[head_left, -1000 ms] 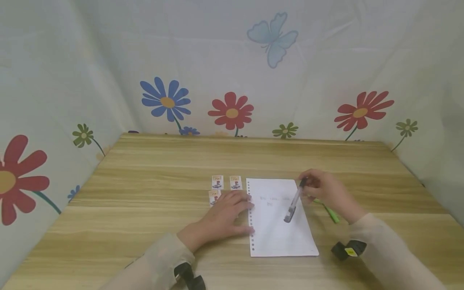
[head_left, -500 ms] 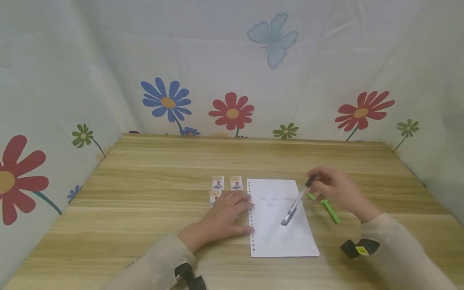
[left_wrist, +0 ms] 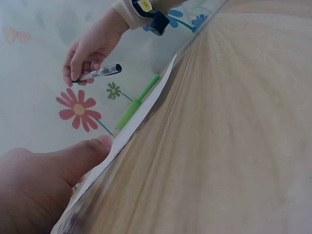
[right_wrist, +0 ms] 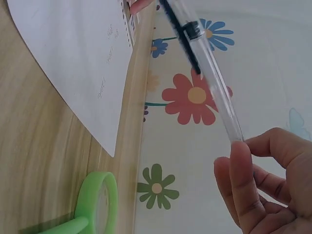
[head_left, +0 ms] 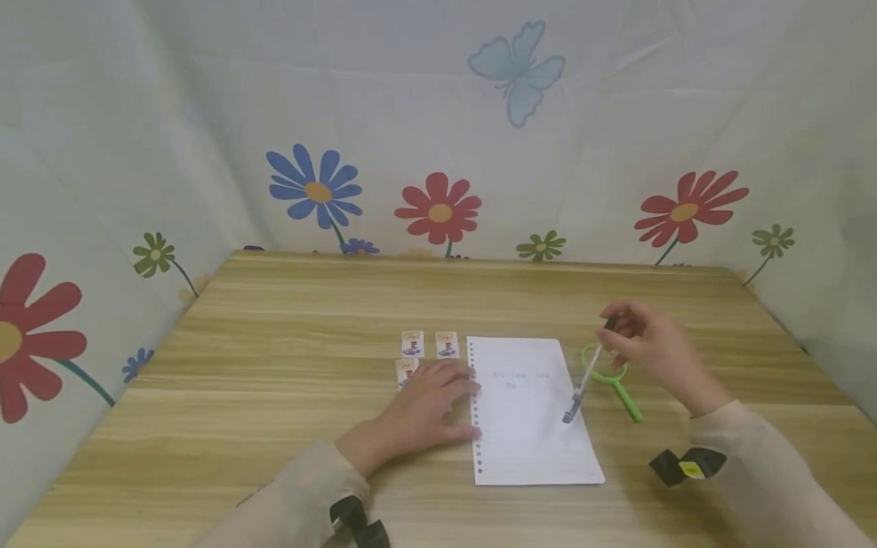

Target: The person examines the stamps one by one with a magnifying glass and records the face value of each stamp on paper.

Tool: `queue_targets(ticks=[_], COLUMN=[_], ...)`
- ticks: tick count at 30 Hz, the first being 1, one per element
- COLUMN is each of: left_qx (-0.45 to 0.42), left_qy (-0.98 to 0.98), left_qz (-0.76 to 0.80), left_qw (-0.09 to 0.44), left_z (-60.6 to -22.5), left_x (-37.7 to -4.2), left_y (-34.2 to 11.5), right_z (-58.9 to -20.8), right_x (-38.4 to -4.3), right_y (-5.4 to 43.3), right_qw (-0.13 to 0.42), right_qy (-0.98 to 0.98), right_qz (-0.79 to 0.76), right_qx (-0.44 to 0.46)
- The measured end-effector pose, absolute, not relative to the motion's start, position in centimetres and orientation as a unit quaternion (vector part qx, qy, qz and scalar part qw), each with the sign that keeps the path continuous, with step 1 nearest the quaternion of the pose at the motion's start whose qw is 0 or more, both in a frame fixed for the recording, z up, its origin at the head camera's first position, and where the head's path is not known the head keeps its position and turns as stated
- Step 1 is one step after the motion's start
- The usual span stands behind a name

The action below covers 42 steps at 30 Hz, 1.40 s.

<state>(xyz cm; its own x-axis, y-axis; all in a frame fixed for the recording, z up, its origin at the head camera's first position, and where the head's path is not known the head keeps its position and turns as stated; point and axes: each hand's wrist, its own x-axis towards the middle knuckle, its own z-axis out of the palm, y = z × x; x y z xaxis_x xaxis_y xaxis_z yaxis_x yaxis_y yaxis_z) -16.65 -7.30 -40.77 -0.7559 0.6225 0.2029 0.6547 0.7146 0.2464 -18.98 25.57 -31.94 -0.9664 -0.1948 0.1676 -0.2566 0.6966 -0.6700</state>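
My right hand (head_left: 654, 350) pinches a clear pen (head_left: 586, 384) by its dark end, above the right edge of a sheet of paper (head_left: 527, 441). The pen's other end, with a dark clip, slants down toward the paper; in the right wrist view the pen (right_wrist: 214, 80) is held clear of the table. Handwriting (head_left: 521, 377) shows on the upper part of the sheet. My left hand (head_left: 425, 411) rests on the sheet's punched left edge with fingers spread, partly covering a small printed card (head_left: 406, 368). Under my right hand lies a green magnifying glass (head_left: 625, 397).
Two more printed cards (head_left: 412, 344) lie side by side beyond my left hand. The wooden table (head_left: 288, 320) runs back to a white curtain (head_left: 384, 99) with printed flowers and a butterfly.
My right hand has drawn back to the right with the pen, uncovering the ring of the magnifying glass. The left hand and the paper have stayed in place.
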Motion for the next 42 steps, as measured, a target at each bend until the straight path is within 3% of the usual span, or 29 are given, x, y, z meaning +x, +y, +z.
queue_targets(ticks=[8, 17, 42], left_qx=[-0.345, -0.349, -0.346], left_qy=[-0.923, -0.920, -0.926], left_qz=[-0.160, -0.169, -0.142], left_qw=[0.053, 0.066, 0.046], left_z=[-40.4, -40.5, -40.7], left_x=[-16.5, -16.7, -16.6], left_y=[-7.3, -7.3, -7.1], right_z=[-31.9, -33.8, -36.4], right_x=[-19.2, -19.4, -19.5], right_y=[26.1, 25.4, 23.6], right_qw=[0.015, -0.074, -0.113], right_qy=[-0.921, -0.929, -0.953], right_qz=[0.357, 0.325, 0.258], right_qx=[0.156, 0.158, 0.109])
